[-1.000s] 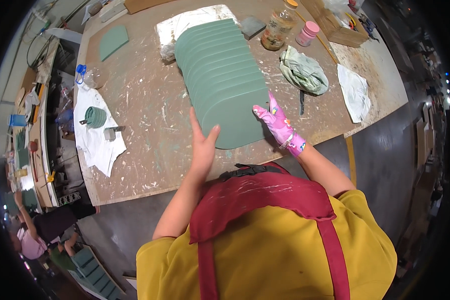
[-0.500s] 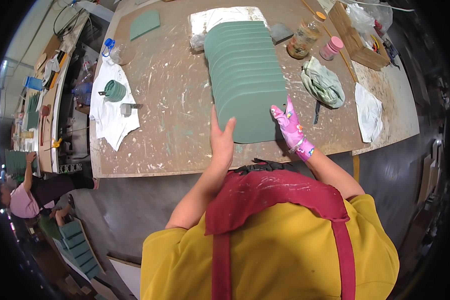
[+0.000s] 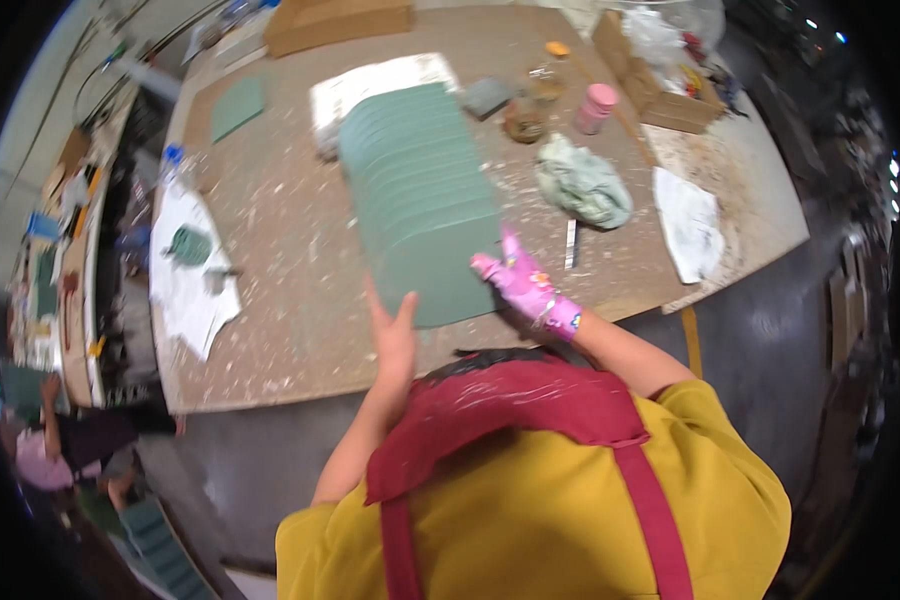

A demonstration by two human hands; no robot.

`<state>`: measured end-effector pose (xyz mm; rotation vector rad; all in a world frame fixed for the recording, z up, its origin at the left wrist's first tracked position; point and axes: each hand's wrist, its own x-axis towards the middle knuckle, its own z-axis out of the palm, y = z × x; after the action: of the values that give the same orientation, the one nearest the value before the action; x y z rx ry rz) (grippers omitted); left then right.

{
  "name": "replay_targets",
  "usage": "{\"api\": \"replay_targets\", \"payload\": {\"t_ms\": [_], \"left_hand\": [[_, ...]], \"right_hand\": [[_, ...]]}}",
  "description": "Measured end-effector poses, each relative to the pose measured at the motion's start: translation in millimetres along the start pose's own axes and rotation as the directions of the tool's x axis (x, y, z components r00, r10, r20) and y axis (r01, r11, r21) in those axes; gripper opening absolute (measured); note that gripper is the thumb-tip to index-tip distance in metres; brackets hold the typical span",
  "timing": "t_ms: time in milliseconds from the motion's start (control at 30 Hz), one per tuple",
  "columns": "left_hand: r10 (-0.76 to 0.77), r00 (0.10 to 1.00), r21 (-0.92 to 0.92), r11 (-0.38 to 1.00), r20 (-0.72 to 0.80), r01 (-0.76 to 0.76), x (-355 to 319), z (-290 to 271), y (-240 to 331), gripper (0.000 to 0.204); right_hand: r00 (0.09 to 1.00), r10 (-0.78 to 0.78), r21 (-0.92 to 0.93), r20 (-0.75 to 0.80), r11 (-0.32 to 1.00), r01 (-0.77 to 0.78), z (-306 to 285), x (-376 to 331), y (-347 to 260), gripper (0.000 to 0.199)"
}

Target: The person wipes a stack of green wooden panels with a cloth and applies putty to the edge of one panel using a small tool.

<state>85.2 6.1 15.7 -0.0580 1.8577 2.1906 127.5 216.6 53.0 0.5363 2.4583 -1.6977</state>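
Observation:
A fanned stack of green panels (image 3: 425, 215) with rounded corners lies on the work table, each panel overlapping the one behind it. My bare left hand (image 3: 392, 330) grips its near left edge, the thumb over the near corner and the fingers along the side. On the opposite edge is my right hand (image 3: 526, 287) in a pink flowered glove, its thumb on the top panel and its other fingers at the side. The far end of the stack rests on a white, paint-spotted slab (image 3: 385, 80). Undersides of the panels are hidden.
Right of the stack are a crumpled pale cloth (image 3: 582, 183), a pink jar (image 3: 596, 108), a glass jar (image 3: 526, 118) and a cardboard box (image 3: 660, 95). Leftward, a green cup (image 3: 191, 245) stands on white cloth (image 3: 183, 300). A co-worker (image 3: 55, 440) is at far left.
The whole view has shifted and turned, so the table and stack appear farther left and lower. My hands keep their places at the stack's two sides.

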Motion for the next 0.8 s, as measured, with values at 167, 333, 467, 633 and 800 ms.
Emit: {"api": "replay_targets", "payload": {"t_ms": [167,333,467,633,800], "left_hand": [[-0.064,0.996,0.051,0.996,-0.066,0.067,-8.1,-3.0,19.4,0.076],[0.022,0.997,0.097,0.995,-0.067,-0.015,-7.7,1.7,20.7,0.076],[0.136,0.982,0.265,0.959,-0.13,-0.098,-18.0,-4.6,38.5,0.076],[0.259,0.926,0.369,0.918,-0.274,-0.147,-40.1,-11.1,58.4,0.054],[0.307,0.943,0.474,0.816,0.126,-0.33,-35.3,18.0,79.7,0.025]], "right_hand": [[0.917,-0.39,-0.394,-0.084,0.858,0.328,-108.8,-2.9,-61.6,0.063],[0.652,-0.679,-0.749,-0.337,0.613,0.251,-267.3,101.9,-24.0,0.071],[0.843,-0.45,-0.763,-0.294,0.642,0.076,-300.6,170.7,12.9,0.087],[0.954,-0.128,-0.677,-0.269,0.731,-0.093,-279.7,200.5,8.3,0.068],[0.927,-0.288,-0.795,-0.242,0.606,-0.02,-289.9,193.5,26.8,0.066]]}}
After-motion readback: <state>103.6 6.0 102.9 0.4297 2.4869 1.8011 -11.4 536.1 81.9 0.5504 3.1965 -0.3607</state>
